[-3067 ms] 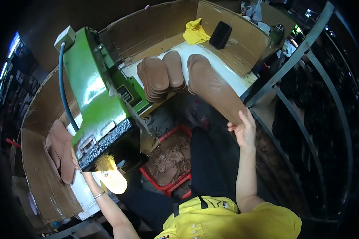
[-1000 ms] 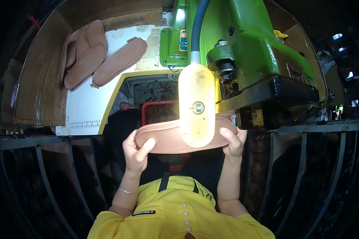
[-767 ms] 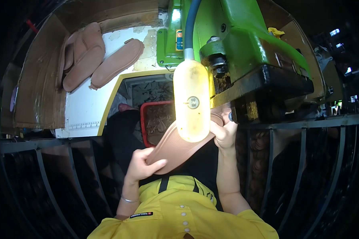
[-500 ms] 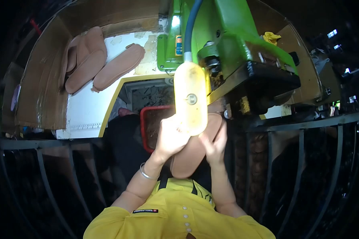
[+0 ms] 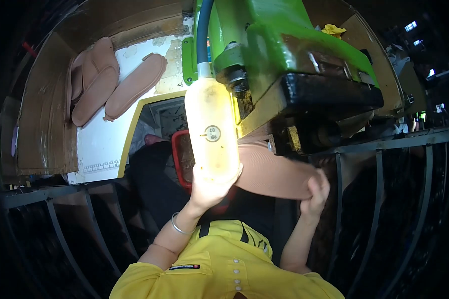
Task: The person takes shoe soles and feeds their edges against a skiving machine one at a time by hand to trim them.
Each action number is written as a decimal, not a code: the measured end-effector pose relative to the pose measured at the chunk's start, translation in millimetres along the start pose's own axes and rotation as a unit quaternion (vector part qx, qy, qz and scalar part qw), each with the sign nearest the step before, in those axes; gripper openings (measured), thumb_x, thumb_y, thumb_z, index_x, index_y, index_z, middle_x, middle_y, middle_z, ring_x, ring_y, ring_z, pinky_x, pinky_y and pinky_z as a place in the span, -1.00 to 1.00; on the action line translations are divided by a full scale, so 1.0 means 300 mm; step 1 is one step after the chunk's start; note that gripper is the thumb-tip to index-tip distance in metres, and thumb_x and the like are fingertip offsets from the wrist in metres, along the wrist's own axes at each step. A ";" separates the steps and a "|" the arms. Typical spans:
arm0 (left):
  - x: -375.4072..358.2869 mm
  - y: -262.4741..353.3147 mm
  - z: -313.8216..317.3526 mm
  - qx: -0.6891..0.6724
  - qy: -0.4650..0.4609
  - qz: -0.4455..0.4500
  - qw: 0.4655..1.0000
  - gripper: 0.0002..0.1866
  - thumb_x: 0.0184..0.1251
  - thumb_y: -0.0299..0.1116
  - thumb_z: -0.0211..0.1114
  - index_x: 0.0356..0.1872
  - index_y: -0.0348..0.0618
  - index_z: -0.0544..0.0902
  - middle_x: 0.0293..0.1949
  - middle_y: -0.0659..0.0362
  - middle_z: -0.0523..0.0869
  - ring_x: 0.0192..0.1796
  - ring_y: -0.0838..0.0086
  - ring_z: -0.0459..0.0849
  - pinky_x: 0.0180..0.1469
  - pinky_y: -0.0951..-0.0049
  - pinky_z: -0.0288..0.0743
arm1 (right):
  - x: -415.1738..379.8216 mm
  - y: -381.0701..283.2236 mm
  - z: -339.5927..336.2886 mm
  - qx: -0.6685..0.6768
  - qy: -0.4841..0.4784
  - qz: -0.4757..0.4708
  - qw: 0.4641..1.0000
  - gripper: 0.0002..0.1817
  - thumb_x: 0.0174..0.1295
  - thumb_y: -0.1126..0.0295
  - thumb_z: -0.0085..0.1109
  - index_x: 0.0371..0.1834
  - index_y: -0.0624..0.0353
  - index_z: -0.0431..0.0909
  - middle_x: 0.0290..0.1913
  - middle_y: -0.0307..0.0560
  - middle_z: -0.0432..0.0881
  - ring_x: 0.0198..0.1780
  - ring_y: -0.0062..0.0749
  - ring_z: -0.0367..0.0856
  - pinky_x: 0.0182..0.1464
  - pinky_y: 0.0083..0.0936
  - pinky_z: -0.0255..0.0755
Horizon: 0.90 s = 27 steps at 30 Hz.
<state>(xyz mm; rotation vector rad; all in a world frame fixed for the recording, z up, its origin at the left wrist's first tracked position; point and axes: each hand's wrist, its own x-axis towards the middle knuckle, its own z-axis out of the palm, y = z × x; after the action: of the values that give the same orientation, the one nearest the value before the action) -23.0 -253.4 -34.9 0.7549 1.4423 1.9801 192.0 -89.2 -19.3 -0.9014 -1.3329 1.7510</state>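
Observation:
A pinkish-brown shoe sole (image 5: 279, 172) with a ribbed face lies nearly crosswise under the black front of a green machine (image 5: 284, 45). My right hand (image 5: 316, 193) grips its right end, fingers curled over the edge. At the left end, my left hand (image 5: 209, 192) is closed on the sole, its fingers partly hidden behind a glowing lamp (image 5: 212, 109). The sole's upper edge reaches up to the machine's lower metal parts. A silver bangle (image 5: 178, 224) circles my left wrist.
Several more soles (image 5: 134, 88) lie on the white table (image 5: 97, 144) at the left, inside cardboard walls (image 5: 45, 109). A red bin (image 5: 180, 159) sits below the table opening. Metal rails (image 5: 379, 144) run along both sides. A yellow cloth (image 5: 333, 31) lies behind the machine.
The sole has turned from a steep slant to nearly crosswise and moved right under the machine. My right hand has swung outward to the right with its end. The view has shifted a little.

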 end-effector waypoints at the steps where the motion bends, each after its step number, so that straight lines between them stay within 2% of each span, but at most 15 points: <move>1: 0.011 -0.002 0.007 0.011 -0.005 -0.031 0.999 -0.58 0.25 -0.67 0.24 0.15 -0.44 0.45 -0.03 0.05 0.66 -0.02 0.51 0.64 0.05 0.57 0.51 | 0.055 -0.028 0.026 -0.001 0.003 -0.025 1.000 -0.72 0.15 0.42 0.17 -0.11 0.33 0.48 -0.16 -0.10 0.60 -0.11 -0.51 0.56 -0.01 -0.61 0.40; 3: 0.026 0.002 0.013 0.022 -0.002 -0.064 0.998 -0.59 0.26 -0.66 0.25 0.14 -0.45 0.46 -0.04 0.05 0.67 -0.04 0.52 0.64 0.02 0.59 0.52 | 0.153 -0.072 0.091 -0.001 0.023 -0.059 0.998 -0.71 0.20 0.42 0.14 -0.06 0.36 0.48 -0.12 -0.08 0.60 -0.05 -0.48 0.54 0.06 -0.56 0.36; 6: 0.061 0.029 0.013 -0.179 -0.023 -0.168 0.969 -0.63 0.07 -0.64 0.43 -0.04 -0.33 0.62 -0.21 0.15 0.74 -0.17 0.51 0.72 -0.12 0.52 0.59 | 0.251 -0.085 0.109 0.000 0.017 -0.077 0.997 -0.70 0.22 0.41 0.13 -0.05 0.37 0.48 -0.10 -0.09 0.59 -0.04 -0.48 0.52 0.07 -0.56 0.34; 10: 0.046 -0.062 -0.006 0.003 -0.025 -0.046 0.999 -0.71 0.01 -0.59 0.39 -0.17 -0.37 0.67 -0.27 0.08 0.76 -0.18 0.43 0.75 -0.13 0.45 0.61 | 0.272 -0.052 0.050 0.015 -0.015 -0.087 0.996 -0.66 0.22 0.43 0.12 0.04 0.35 0.43 -0.08 -0.08 0.57 -0.03 -0.46 0.51 0.08 -0.55 0.34; 11: 0.044 -0.091 -0.006 0.039 -0.044 0.038 0.998 -0.79 0.30 -0.47 0.30 -0.07 -0.30 0.62 -0.28 0.21 0.70 -0.42 0.66 0.63 -0.38 0.65 0.50 | 0.255 -0.033 0.024 0.019 -0.016 -0.099 0.995 -0.64 0.21 0.45 0.12 0.06 0.35 0.42 -0.06 -0.08 0.57 -0.01 -0.45 0.51 0.10 -0.54 0.33; 14: 0.020 -0.166 -0.014 0.097 -0.075 -0.071 0.990 -0.87 0.33 -0.40 0.27 -0.19 -0.23 0.63 -0.37 0.26 0.67 -0.47 0.71 0.55 -0.49 0.66 0.35 | 0.200 0.013 -0.014 0.027 -0.009 -0.107 0.994 -0.61 0.18 0.47 0.11 0.09 0.33 0.40 -0.01 -0.06 0.55 0.04 -0.40 0.51 0.16 -0.52 0.31; 15: 0.031 -0.173 0.000 0.063 -0.061 -0.053 0.995 -0.88 0.36 -0.35 0.25 -0.28 -0.19 0.61 -0.47 0.28 0.63 -0.52 0.73 0.50 -0.55 0.64 0.24 | 0.182 0.024 -0.008 0.041 0.005 -0.110 0.993 -0.60 0.17 0.47 0.10 0.09 0.33 0.40 0.00 -0.05 0.55 0.05 -0.38 0.51 0.17 -0.51 0.32; 16: 0.038 -0.206 -0.001 0.061 -0.061 -0.054 0.995 -0.88 0.36 -0.35 0.25 -0.28 -0.19 0.61 -0.47 0.28 0.63 -0.52 0.73 0.50 -0.55 0.64 0.24 | 0.171 0.032 -0.001 0.056 0.020 -0.113 0.992 -0.59 0.17 0.47 0.10 0.10 0.33 0.40 0.01 -0.04 0.54 0.06 -0.36 0.51 0.17 -0.51 0.32; 18: 0.077 -0.203 0.013 -0.014 -0.039 0.058 0.997 -0.88 0.34 -0.38 0.27 -0.26 -0.23 0.62 -0.51 0.29 0.62 -0.59 0.71 0.48 -0.56 0.65 0.29 | 0.169 0.012 0.014 0.056 0.020 -0.115 0.992 -0.56 0.16 0.47 0.10 0.14 0.34 0.39 0.02 -0.04 0.54 0.05 -0.37 0.51 0.15 -0.50 0.34; 19: 0.026 -0.172 0.016 -0.025 0.008 -0.029 0.999 -0.88 0.33 -0.45 0.26 -0.19 -0.27 0.63 -0.46 0.27 0.66 -0.55 0.70 0.55 -0.51 0.67 0.40 | 0.175 -0.002 0.021 0.057 0.018 -0.115 0.992 -0.57 0.16 0.48 0.10 0.13 0.35 0.39 0.01 -0.04 0.54 0.05 -0.39 0.51 0.15 -0.50 0.34; 22: 0.026 -0.111 -0.006 0.002 -0.013 -0.019 1.000 -0.83 0.32 -0.51 0.25 -0.10 -0.30 0.62 -0.40 0.23 0.69 -0.48 0.67 0.62 -0.48 0.70 0.47 | 0.209 -0.064 0.064 0.050 -0.001 -0.107 0.993 -0.59 0.16 0.49 0.09 0.10 0.34 0.40 -0.02 -0.05 0.54 0.03 -0.41 0.52 0.13 -0.50 0.36; 23: 0.026 -0.077 -0.028 0.034 -0.035 -0.040 0.998 -0.78 0.31 -0.53 0.25 -0.04 -0.29 0.62 -0.28 0.18 0.73 -0.30 0.61 0.69 -0.32 0.61 0.56 | 0.227 -0.077 0.078 0.042 -0.021 -0.096 0.994 -0.62 0.16 0.51 0.09 0.08 0.33 0.41 -0.03 -0.05 0.54 0.02 -0.41 0.53 0.11 -0.50 0.38; 24: 0.029 -0.067 -0.027 0.035 -0.034 -0.040 0.998 -0.78 0.31 -0.53 0.25 -0.04 -0.29 0.62 -0.28 0.18 0.73 -0.30 0.61 0.69 -0.32 0.61 0.56 | 0.245 -0.074 0.082 0.042 -0.021 -0.095 0.994 -0.62 0.16 0.51 0.09 0.08 0.33 0.41 -0.03 -0.05 0.54 0.02 -0.41 0.53 0.11 -0.50 0.38; 26: 0.040 -0.041 -0.026 0.025 0.070 0.062 0.995 -0.77 0.04 -0.51 0.40 -0.27 -0.42 0.64 -0.30 0.04 0.75 -0.31 0.42 0.74 -0.19 0.48 0.58 | 0.286 -0.054 0.089 0.044 -0.063 -0.109 0.991 -0.64 0.17 0.52 0.06 0.07 0.31 0.41 -0.04 -0.04 0.54 -0.01 -0.40 0.56 0.08 -0.50 0.42; 27: 0.038 -0.005 -0.037 0.046 0.067 0.078 0.994 -0.79 0.08 -0.57 0.36 -0.24 -0.43 0.64 -0.27 0.05 0.74 -0.28 0.49 0.71 -0.17 0.51 0.57 | 0.309 -0.036 0.104 0.093 -0.084 -0.119 0.985 -0.65 0.22 0.49 0.06 0.09 0.31 0.39 -0.03 -0.04 0.55 -0.03 -0.37 0.58 0.04 -0.50 0.46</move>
<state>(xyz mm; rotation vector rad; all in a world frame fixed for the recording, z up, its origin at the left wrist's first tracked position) -38.6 -251.9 -37.9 0.8085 1.6050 2.1302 122.5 -20.1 -10.8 -0.4781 -1.2981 1.7564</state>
